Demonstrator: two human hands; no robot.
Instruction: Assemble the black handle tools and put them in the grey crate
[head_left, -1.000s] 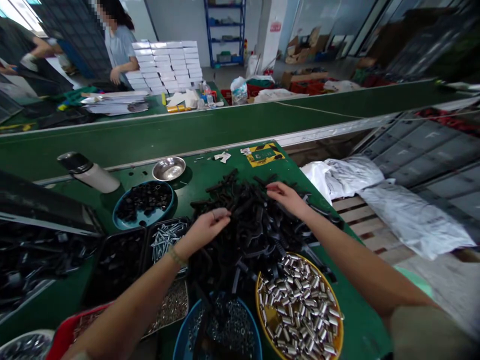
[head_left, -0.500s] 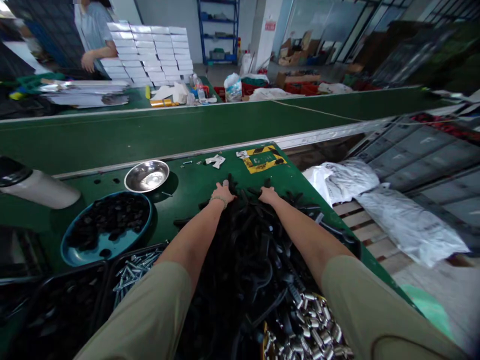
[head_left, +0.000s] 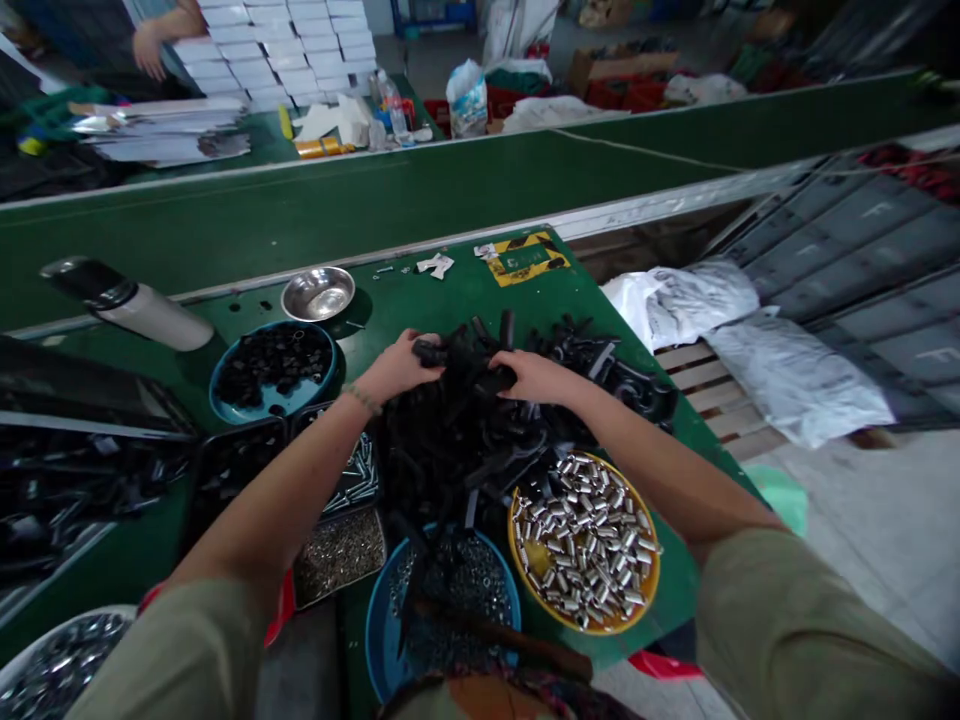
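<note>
A heap of black plastic parts (head_left: 442, 440), some tube-like and some curved, covers the middle of the green table. At its far left side, my left hand (head_left: 401, 368) has its fingers closed round some of these parts. My right hand (head_left: 531, 378) grips more black parts from the other side, a short way from the left. Their exact shape is hard to make out in the dark tangle. Under my right forearm stands a yellow bowl (head_left: 517, 545) with short silver metal sleeves. More black parts (head_left: 637, 390) lie to the right of my right hand.
A blue bowl (head_left: 369, 640) of small metal pieces is near me. Left lie a tray of screws (head_left: 360, 475), a blue dish (head_left: 304, 402) of black pieces, a steel bowl (head_left: 319, 295) and a flask (head_left: 161, 315). Beyond runs a green conveyor (head_left: 360, 205); another person's hand (head_left: 150, 50) shows behind.
Both hands have drawn back toward me with a bunch of black parts between them. My view has tilted down, bringing the near bowls into sight.
</note>
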